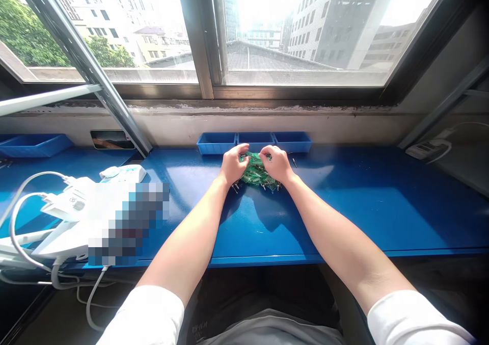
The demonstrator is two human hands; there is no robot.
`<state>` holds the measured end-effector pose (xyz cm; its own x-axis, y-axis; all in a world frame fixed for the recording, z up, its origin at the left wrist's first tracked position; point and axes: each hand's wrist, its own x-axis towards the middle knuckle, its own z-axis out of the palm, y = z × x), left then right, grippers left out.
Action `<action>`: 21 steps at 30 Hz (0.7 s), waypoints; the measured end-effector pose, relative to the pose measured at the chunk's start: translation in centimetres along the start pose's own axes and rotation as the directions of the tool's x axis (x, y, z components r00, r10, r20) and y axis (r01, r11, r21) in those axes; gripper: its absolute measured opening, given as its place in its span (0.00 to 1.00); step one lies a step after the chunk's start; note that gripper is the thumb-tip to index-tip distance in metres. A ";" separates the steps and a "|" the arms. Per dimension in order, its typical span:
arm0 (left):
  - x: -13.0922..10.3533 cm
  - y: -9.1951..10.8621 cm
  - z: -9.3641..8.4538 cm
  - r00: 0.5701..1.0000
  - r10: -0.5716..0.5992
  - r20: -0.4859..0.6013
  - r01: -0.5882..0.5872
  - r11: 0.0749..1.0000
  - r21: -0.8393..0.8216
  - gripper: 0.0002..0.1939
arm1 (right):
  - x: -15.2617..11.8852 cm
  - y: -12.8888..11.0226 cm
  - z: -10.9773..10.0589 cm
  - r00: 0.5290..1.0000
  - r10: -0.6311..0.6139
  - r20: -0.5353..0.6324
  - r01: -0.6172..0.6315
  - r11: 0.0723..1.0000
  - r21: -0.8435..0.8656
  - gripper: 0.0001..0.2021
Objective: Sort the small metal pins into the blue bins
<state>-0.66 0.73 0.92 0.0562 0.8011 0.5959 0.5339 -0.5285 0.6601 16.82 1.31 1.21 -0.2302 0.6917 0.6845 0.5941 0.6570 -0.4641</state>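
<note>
A crumpled green plastic bag (253,173) lies on the blue table, with many small metal pins or screws on and around it. My left hand (234,164) is at its left side, fingers curled and thumb close to the forefinger; whatever is between them is too small to name. On the right side, my right hand (276,163) pinches thumb and forefinger together over the bag, and what they hold is hidden. A single metal pin (294,162) lies apart, just right of my right hand. Several loose pins stick out at the bag's lower edge.
Behind my hands stand three joined blue bins (216,143) against the wall. A white power strip (122,174), plugs and cables crowd the left, beside a pixelated patch. Farther left are a phone (112,139) and a blue tray (42,145). A metal post (126,115) rises from the table.
</note>
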 end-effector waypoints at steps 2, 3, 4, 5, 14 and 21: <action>0.1 0.2 -0.1 0.998 -0.060 -0.031 0.058 0.995 -0.076 0.27 | 0.1 -0.1 -0.1 0.995 0.073 -0.071 -0.067 0.994 0.091 0.07; 0.2 0.2 -0.1 0.996 -0.089 -0.030 0.085 0.990 -0.115 0.28 | 0.2 -0.2 -0.2 0.988 0.118 -0.101 -0.102 0.984 0.147 0.08; 0.3 0.3 0.0 0.993 -0.112 -0.021 0.108 0.982 -0.154 0.28 | 0.3 -0.4 -0.3 0.979 0.163 -0.119 -0.136 0.969 0.205 0.08; 0.3 0.3 0.0 0.992 -0.128 -0.006 0.125 0.973 -0.194 0.26 | 0.3 -0.5 -0.4 0.971 0.205 -0.124 -0.167 0.951 0.260 0.09; 0.4 0.6 0.1 0.988 -0.150 0.042 0.154 0.900 -0.408 0.17 | 0.7 -0.7 -0.6 0.941 0.334 0.047 -0.295 0.746 0.598 0.18; 0.3 0.5 0.0 0.995 -0.067 -0.075 0.048 0.970 -0.238 0.08 | 0.7 -0.3 -0.2 0.959 0.283 0.007 -0.214 0.708 0.673 0.08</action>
<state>-0.38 0.75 1.43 -0.0433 0.8114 0.5829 0.3198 -0.5415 0.7775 16.66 1.56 1.96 -0.0577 0.8516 0.5211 -0.0484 0.5190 -0.8534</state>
